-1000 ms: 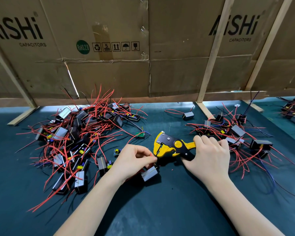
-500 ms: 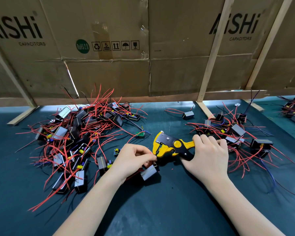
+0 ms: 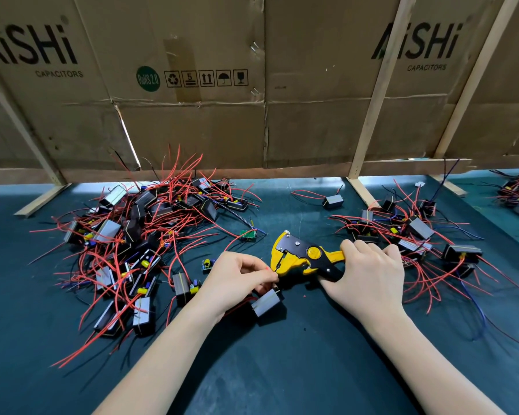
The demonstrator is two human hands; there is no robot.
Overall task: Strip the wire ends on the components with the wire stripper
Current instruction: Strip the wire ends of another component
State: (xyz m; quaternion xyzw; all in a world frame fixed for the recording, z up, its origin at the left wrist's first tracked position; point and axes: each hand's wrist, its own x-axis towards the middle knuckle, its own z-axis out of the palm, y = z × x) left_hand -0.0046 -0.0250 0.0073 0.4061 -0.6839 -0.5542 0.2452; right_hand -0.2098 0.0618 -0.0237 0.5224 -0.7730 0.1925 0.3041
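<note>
- The left hand [image 3: 237, 280] pinches a red wire end [image 3: 266, 268] at the mouth of the wire stripper [image 3: 300, 256]; its component [image 3: 267, 302] lies on the worktop [image 3: 282, 369] just below the fingers.
- The right hand [image 3: 369, 277] is curled round the stripper's yellow-and-black handles.
- Against a second ago, little has shifted: the wire stays at the jaws and the tool sits slightly lower. I judge this strip is mid-squeeze, not yet finished.
- A large pile of red-wired components [image 3: 138, 244] lies left, a smaller pile [image 3: 417, 235] right; which is done I cannot tell.
- The cardboard wall [image 3: 192, 121] reads "AiSHi CAPACITORS" twice, plus a green "RoHS 2.0" badge [image 3: 147, 79] and handling symbols including "5".
</note>
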